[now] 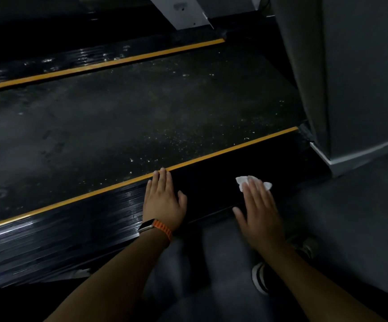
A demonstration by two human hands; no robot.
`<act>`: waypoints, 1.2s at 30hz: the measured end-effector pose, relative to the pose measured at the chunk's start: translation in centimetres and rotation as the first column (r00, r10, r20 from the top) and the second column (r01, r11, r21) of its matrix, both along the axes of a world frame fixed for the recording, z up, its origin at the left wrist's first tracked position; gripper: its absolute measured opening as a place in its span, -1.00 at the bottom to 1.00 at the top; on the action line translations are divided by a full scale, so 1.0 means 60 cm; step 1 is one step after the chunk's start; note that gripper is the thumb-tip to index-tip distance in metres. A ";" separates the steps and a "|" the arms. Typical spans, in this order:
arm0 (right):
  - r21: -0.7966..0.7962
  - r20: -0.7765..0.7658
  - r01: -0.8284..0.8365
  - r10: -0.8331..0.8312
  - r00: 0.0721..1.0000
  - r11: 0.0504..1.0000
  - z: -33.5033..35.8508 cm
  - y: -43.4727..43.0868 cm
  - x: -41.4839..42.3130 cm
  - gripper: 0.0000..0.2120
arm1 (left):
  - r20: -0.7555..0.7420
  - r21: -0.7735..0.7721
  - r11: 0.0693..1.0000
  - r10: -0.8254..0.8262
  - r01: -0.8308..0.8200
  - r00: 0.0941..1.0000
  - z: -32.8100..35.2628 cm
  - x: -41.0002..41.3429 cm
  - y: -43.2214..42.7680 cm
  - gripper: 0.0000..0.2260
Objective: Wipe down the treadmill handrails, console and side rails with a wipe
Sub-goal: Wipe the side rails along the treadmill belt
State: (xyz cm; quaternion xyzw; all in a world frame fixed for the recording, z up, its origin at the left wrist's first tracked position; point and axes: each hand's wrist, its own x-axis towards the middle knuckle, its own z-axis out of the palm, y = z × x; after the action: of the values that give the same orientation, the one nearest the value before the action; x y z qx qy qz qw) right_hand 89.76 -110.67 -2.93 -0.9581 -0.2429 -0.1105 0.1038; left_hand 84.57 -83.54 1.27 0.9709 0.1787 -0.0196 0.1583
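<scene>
My left hand [165, 201] lies flat, fingers straight, on the near side rail [72, 224], and beside it my right hand [259, 210], flat too and slightly blurred, presses the white wipe [243, 181] onto that rail, only its crumpled far edge showing. The wipe looks thin, soft and light, so I judge a flat palm holds it better than a pinch. Beyond, the belt [118, 117] and far side rail [49, 63] are dim; handrails and console are out of view.

A crumpled white wipe [253, 182] lies on the black ribbed side rail [72, 228], beside its yellow stripe.
</scene>
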 end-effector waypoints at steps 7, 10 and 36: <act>-0.020 -0.035 -0.309 0.308 0.951 0.951 0.004 0.142 -0.098 -0.27 | -0.044 0.091 0.990 -0.106 0.109 0.993 0.005 -0.045 0.074 -0.38; -0.082 -0.020 -0.372 0.372 0.928 0.925 0.003 0.145 -0.087 -0.30 | 0.009 0.065 0.996 -0.065 0.064 0.998 -0.001 -0.059 0.079 -0.32; -0.061 -0.112 -0.198 0.190 0.975 0.978 0.013 0.175 -0.059 -0.22 | 0.027 0.036 0.997 -0.075 0.074 0.997 -0.009 -0.054 0.076 -0.34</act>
State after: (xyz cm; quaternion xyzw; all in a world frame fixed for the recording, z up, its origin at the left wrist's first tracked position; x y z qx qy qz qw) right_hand 86.22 -100.16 -2.12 -0.9374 -0.3333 -0.0401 0.0925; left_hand 81.35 -78.98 0.71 0.9797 0.1405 -0.0087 0.1427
